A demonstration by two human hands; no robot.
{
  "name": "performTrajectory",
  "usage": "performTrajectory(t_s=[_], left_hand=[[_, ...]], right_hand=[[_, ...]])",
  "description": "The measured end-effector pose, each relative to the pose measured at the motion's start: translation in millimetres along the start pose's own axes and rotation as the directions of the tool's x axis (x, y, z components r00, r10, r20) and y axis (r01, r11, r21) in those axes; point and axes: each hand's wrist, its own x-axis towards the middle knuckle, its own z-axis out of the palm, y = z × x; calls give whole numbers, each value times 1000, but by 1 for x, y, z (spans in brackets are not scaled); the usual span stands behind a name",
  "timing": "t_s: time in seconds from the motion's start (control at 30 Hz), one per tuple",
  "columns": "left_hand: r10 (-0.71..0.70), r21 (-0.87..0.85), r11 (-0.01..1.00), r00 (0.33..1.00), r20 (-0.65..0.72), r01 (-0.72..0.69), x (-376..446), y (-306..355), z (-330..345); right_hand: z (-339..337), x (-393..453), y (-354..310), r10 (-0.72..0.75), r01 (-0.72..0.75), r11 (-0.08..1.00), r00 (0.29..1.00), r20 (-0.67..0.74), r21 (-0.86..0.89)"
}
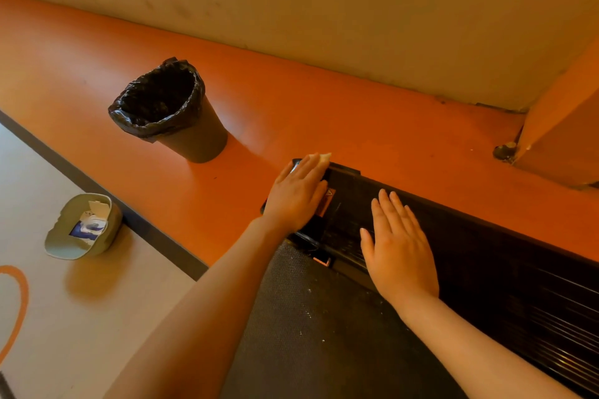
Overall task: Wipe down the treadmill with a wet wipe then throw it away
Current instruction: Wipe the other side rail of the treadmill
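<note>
at the far left corner of the black ribbed treadmill deck, left hand lies flat, pinning the crumpled white wet wipe for pressure. right hand splayed, empty, bracing. black-lined round bin near on the orange floor for disposal.

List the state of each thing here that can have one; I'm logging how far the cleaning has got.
Wipe: out of the pack, pressed under the left hand, a corner showing past the fingertips.
Left hand: flat on the treadmill's corner, over the wipe.
Right hand: open, flat on the treadmill, empty.
Bin: upright, open, lined with a black bag.
Wipe pack: flap open, lying in a green tub.
</note>
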Motion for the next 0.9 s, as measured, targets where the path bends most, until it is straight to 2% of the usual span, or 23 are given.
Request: performTrajectory(t_s=[0.1, 0.27, 0.37, 0.63, 0.77, 0.9], left_hand=[[-29, 33, 999, 998, 48, 28, 21, 5, 0], [166, -67, 984, 985, 46, -163, 26, 33, 7], [198, -64, 979, 980, 30, -196, 25, 30, 10], [77, 99, 991, 992, 99, -86, 34, -6, -4], [65, 18, 998, 993, 100, -67, 34, 7, -7], [197, -105, 976, 977, 82, -189, 31, 39, 2]], right_hand=[[-1, 0, -1, -4, 4, 1000, 1000, 2, -3], [0, -1, 0, 10, -10, 1000, 1000, 2, 17], [-1, 0, 1, 5, -5, 1000, 1000, 16, 13], [0, 1, 0, 2, -2, 1000, 1000, -9, 23], [0, 1, 0, 4, -4, 1000, 1000, 2, 14], [1, 1, 0, 7, -8, 999, 1000, 11, 31]])
